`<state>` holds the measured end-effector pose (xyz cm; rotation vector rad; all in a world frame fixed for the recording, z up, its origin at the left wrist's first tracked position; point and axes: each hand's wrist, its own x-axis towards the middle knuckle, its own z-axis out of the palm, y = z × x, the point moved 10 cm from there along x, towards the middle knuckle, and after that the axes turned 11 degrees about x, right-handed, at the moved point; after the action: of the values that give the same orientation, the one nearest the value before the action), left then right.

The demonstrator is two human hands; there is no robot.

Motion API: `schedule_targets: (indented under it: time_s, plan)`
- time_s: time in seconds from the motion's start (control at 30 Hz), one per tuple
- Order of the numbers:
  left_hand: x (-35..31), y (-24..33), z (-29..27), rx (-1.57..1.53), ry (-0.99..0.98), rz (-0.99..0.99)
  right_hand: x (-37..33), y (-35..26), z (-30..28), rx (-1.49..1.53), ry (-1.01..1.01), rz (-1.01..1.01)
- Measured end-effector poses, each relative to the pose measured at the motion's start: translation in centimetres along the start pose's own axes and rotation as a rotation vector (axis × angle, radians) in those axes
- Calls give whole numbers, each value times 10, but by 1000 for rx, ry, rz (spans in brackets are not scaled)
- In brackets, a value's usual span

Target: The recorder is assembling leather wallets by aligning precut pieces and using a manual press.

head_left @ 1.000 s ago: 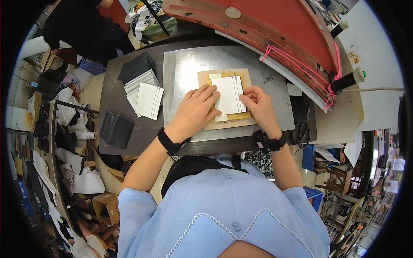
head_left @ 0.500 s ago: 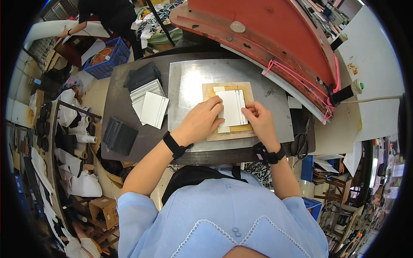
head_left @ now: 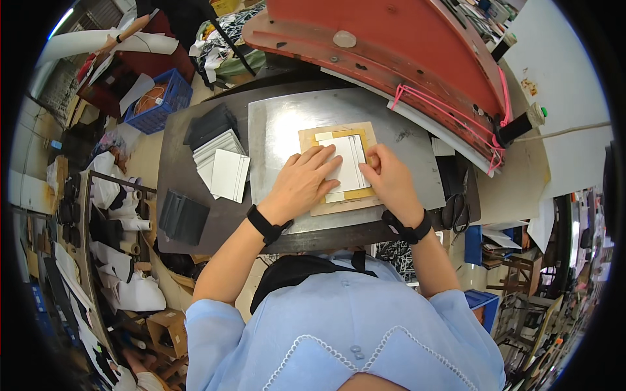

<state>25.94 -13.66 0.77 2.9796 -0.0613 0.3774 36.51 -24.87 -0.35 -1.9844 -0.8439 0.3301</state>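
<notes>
- Left hand [head_left: 297, 182]: was palm down, fingers loosely spread, fingertips resting on the left part of the white panel; nothing was seen gripped
- Right hand [head_left: 391, 179]: had its fingers curled, thumb and forefinger close together at the panel's right edge; whether they pinched it could not be told
- White rectangular panel with dark lengthwise lines [head_left: 343, 161]: lay flat between the two hands
- Yellow rectangular board [head_left: 358, 193]: lay beneath the panel, a strip of it showing just left of the right hand
- Pale tan rectangular board [head_left: 304, 143]: lay under the yellow one, its edge showing just beyond the left hand
- Smooth grey metal plate [head_left: 280, 117]: lay below both hands and the boards
- Fanned stack of white lined panels [head_left: 229, 174]: lay to the left of the left hand
- Flat black pieces [head_left: 212, 124]: lay beyond that stack, left of and farther out than the left hand
- Black-handled scissors [head_left: 456, 212]: lay to the right of the right hand
- Large red metal machine part [head_left: 391, 39]: stood beyond the right hand, bright pink cord [head_left: 450, 117] strung along it
</notes>
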Motion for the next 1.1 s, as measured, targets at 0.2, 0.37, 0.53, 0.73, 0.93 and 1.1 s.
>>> schedule_targets:
  time_s: [0.2, 0.37, 0.53, 0.73, 0.93, 1.1]
  plan:
    - [0, -1, 0, 25, 1, -5, -5, -43, 32, -299, -123, -567]
    - [-1, -4, 1, -30, 20, -32, -8, -46, 42, -448, -160, -606]
    - [0, -2, 2, -15, 23, -31, -14, -51, 40, -477, -117, -651]
    - [-1, -2, 2, 18, 48, -16, -39, -56, 32, -432, -110, -630]
    - [0, 0, 1, 12, 59, 1, -61, -58, 29, -428, -51, -609]
    - [-2, 0, 2, 41, 37, 4, -60, -55, 8, -331, -40, -595]
